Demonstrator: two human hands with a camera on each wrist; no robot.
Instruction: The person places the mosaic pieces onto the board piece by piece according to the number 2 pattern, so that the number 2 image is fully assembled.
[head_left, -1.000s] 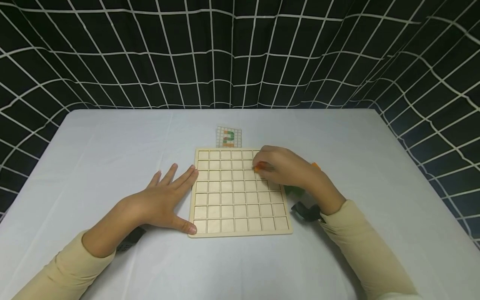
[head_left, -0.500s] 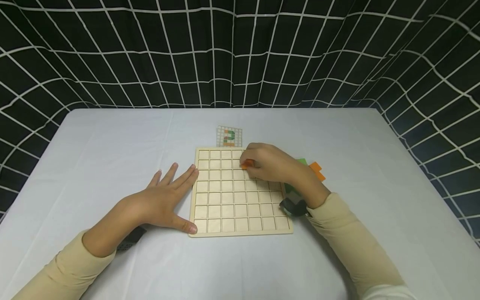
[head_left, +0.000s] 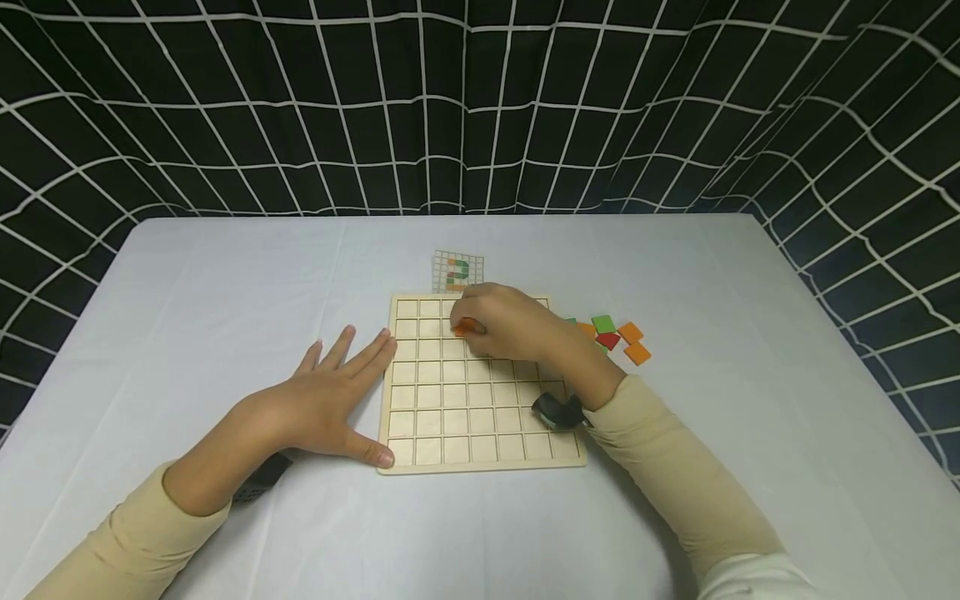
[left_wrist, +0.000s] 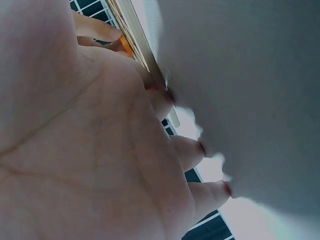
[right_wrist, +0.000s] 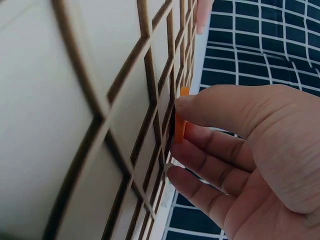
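- Centre-left, we see the left hand (head_left: pixel 322 408) spread, touching the gridded board (head_left: pixel 454 425).
- Centre, the right hand (head_left: pixel 513 325) pinches an orange tile (right_wrist: pixel 180 128) over the board, perhaps touching it.
- Centre-right, loose tiles (head_left: pixel 608 340) lie on the counter (head_left: pixel 750 417).

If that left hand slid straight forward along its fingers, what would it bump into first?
Most likely the wooden board: the left hand seems to touch its edge at thumb and forefinger.
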